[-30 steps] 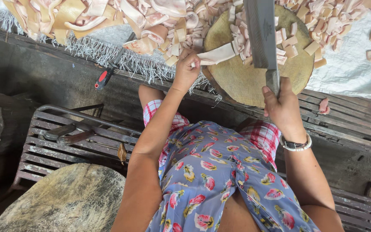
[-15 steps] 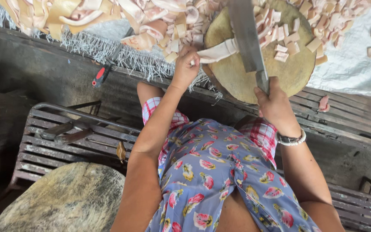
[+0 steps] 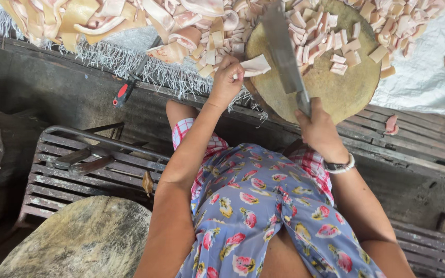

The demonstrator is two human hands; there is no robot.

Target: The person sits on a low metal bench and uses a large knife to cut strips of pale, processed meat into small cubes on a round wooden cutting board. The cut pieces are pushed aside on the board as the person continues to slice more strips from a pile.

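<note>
Your right hand (image 3: 319, 129) is closed around the handle of a broad cleaver (image 3: 283, 49), fingers wrapped tight; the blade runs up and away from you across the round wooden chopping block (image 3: 336, 95). A bracelet (image 3: 339, 166) sits on that wrist. Your left hand (image 3: 226, 80) is curled shut on a pale strip of pork skin (image 3: 254, 65), pinching it at the block's left edge so the strip's free end lies just beside the blade — whether steel touches it cannot be told from here.

Small cut cubes (image 3: 336, 44) are scattered over the far half of the block and spill onto the white sheet (image 3: 418, 82) behind it. To the left of the block lies a heap of long uncut skin pieces (image 3: 93, 20), resting on the sheet's frayed fringe. A red-and-black handled tool (image 3: 127, 90) lies on the dark ledge below that heap, well apart from both hands. Nearer you — at the lower left — there is a second round wooden block (image 3: 83, 242) beside a slatted metal rack (image 3: 73, 177).
</note>
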